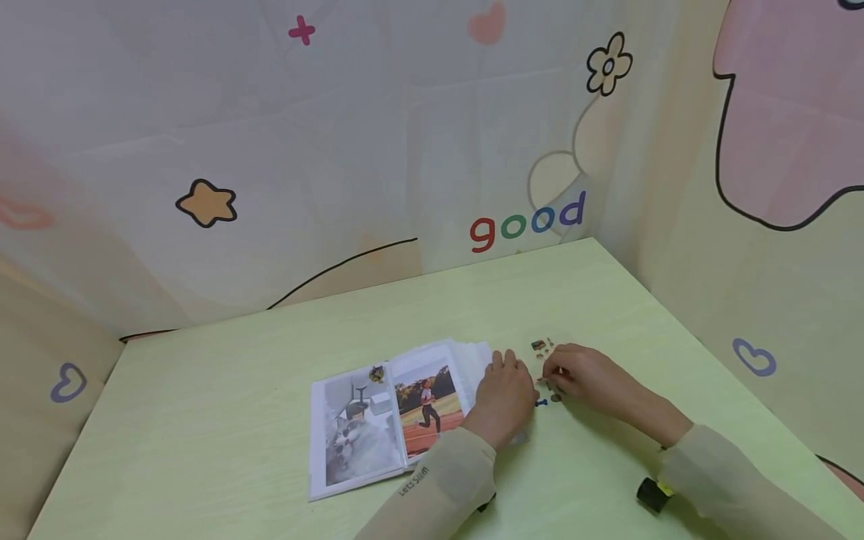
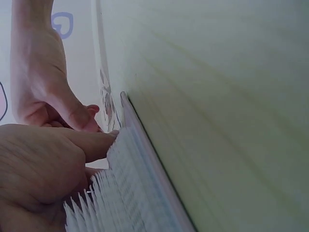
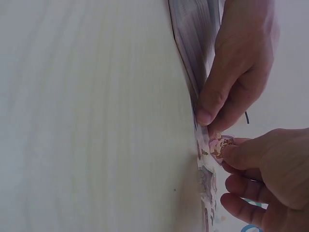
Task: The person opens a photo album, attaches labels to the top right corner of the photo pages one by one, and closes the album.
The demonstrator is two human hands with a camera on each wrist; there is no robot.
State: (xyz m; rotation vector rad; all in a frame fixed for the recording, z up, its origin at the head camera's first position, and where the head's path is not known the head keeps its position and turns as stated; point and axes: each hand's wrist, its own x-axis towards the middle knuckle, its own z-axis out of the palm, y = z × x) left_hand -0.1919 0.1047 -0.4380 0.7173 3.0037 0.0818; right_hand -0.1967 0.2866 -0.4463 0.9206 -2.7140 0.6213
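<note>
A photo album (image 1: 358, 427) lies open on the table, showing a cat picture and a runner picture. My left hand (image 1: 506, 397) rests over the right-hand pages, its thumb by the page edges in the left wrist view. Just right of the album lies a mostly clear sheet of small stickers (image 1: 538, 346). In the right wrist view, my right hand (image 3: 270, 169) pinches a brownish-pink sticker (image 3: 219, 146) between thumb and forefinger, close above the sheet. The left fingertips (image 3: 205, 117) come near that sticker at the sheet's edge. Part of the sheet is hidden by both hands.
A small round sticker (image 1: 376, 373) shows at the top of the cat page. Near the right sleeve is a small black object (image 1: 653, 495) with a yellow part. Patterned cloth walls (image 1: 337, 187) border the pale green table (image 1: 223, 420) behind and on both sides.
</note>
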